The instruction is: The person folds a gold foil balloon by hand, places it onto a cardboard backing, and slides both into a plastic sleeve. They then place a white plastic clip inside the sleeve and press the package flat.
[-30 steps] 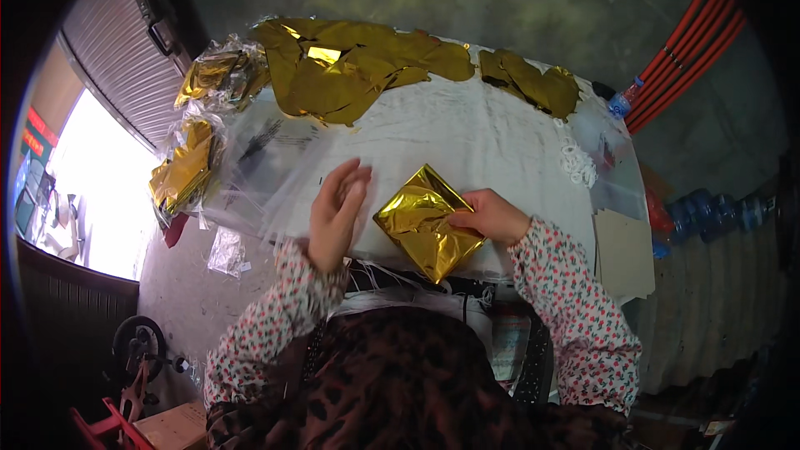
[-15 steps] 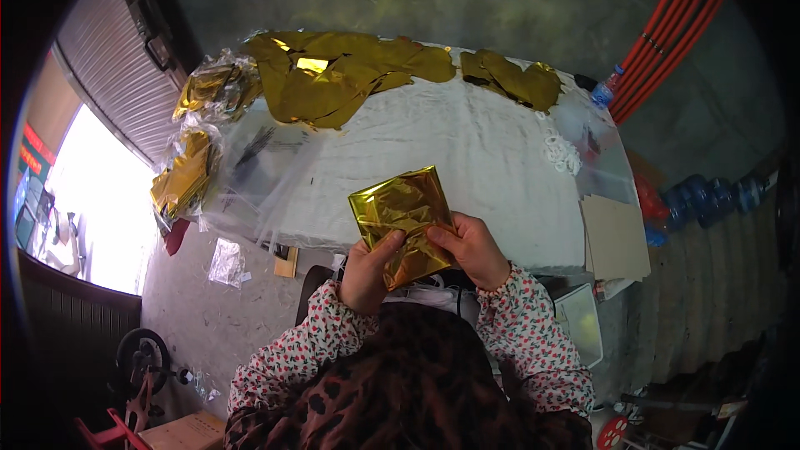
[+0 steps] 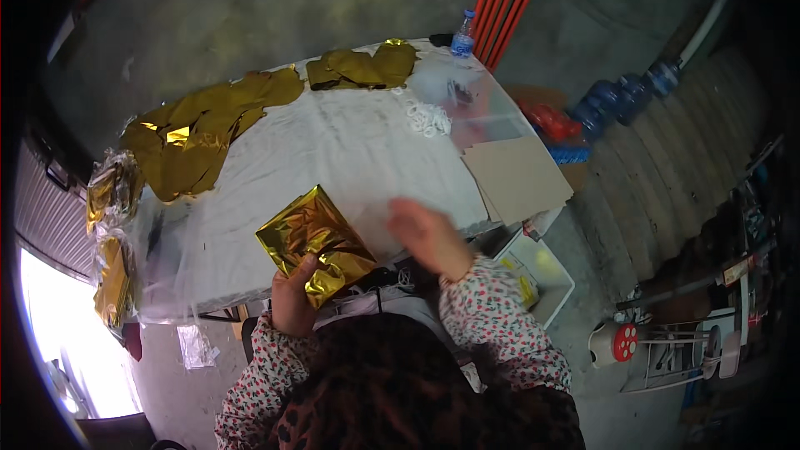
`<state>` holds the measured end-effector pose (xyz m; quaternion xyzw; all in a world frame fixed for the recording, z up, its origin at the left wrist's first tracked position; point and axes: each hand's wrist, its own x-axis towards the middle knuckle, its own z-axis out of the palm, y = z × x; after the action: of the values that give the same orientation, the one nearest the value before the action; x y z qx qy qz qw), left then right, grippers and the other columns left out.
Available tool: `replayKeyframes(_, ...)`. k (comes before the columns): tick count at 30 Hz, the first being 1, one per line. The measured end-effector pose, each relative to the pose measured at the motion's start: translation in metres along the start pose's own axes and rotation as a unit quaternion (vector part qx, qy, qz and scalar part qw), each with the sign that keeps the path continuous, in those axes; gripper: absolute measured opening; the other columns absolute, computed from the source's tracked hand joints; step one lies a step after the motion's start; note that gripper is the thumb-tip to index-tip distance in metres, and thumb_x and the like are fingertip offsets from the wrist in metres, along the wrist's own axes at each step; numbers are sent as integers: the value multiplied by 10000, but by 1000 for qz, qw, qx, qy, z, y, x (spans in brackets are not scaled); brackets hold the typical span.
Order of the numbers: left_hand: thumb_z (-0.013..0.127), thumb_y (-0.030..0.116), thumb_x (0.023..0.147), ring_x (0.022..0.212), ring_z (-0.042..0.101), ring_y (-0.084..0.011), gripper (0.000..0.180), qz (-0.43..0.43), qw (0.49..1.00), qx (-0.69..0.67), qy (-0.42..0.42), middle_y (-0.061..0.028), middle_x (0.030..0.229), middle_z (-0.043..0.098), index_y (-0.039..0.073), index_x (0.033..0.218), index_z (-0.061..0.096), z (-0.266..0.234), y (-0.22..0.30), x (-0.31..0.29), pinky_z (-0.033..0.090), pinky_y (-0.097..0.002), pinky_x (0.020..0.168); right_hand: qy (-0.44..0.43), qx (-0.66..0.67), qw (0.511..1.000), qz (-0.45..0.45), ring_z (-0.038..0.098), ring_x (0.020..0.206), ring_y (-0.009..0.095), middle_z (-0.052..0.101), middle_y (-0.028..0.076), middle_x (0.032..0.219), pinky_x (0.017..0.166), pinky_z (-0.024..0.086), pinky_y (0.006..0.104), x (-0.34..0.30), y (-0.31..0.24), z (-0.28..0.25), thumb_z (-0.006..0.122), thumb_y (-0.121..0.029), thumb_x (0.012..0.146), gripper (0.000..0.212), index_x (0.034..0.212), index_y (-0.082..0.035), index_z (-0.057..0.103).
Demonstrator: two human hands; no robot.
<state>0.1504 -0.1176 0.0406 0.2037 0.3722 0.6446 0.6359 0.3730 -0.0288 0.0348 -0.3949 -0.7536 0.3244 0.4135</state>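
A white-draped counter [image 3: 333,142] stretches before me, a long spread of gold sheets [image 3: 204,121] running from its far left corner along the far edge. Flat cardboard pieces [image 3: 521,175] overlap at the near right corner. A smaller gold batch [image 3: 358,68] lies on the far edge, toward the far right corner, while gold bundles [image 3: 112,279] in clear wrap crowd the left edge. Over the near edge sits a folded gold foil square [image 3: 321,229], its near left side gripped by my left hand [image 3: 292,300], thumb on top. My right hand [image 3: 429,237], blurred, is released and apart from the foil, also by the near edge. White loops [image 3: 429,119] lie heaped near the far right corner, where a plastic bottle [image 3: 462,37] stands.
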Motion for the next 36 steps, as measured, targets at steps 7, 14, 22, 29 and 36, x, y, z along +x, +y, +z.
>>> replayKeyframes(7, 587, 67, 908, 1008, 623, -222, 332, 51, 999, -2, 18, -108, 1150, 625, -12, 1225, 525, -19, 11, -2, 529, -376, 884, 47, -524, 846, 90, 498, 1094, 403, 508, 289, 1255, 928, 395, 485, -19, 46, -27, 514, -414, 908, 557, 1168, 79, 529)
replayKeyframes(14, 597, 123, 913, 1077, 598, -262, 428, 74, 997, 11, 12, -132, 1209, 587, 7, 1298, 450, -34, 24, -4, 514, -422, 930, -70, -322, 935, 128, 501, 1116, 403, 506, 293, 1271, 963, 386, 468, 50, 5, 67, 513, -344, 916, 490, 1183, 67, 517)
replayKeyframes(22, 611, 98, 898, 1053, 609, -240, 402, 120, 992, -4, 47, -114, 1178, 602, -2, 1266, 484, -52, 56, -29, 513, -388, 912, -331, -358, 873, 15, 225, 1402, 381, 262, 228, 1499, 1113, 270, 443, 27, -24, -61, 736, -169, 735, 827, 1444, -89, 317)
replayKeyframes(29, 618, 92, 897, 1027, 615, -221, 356, 81, 994, -10, 69, -93, 1153, 622, 8, 1230, 525, -69, 53, -17, 512, -370, 896, -37, -434, 892, -120, 656, 878, 277, 658, 109, 971, 751, 524, 379, -21, 11, -75, 551, -36, 791, 281, 1070, -35, 577)
replayKeyframes(36, 640, 111, 889, 1019, 622, -225, 378, 75, 996, -4, 39, -102, 1158, 626, -3, 1231, 527, -40, 62, -3, 518, -373, 897, -15, -393, 917, -61, 639, 707, 308, 638, 132, 785, 614, 523, 414, 47, -18, 42, 590, -114, 797, 91, 875, -73, 611)
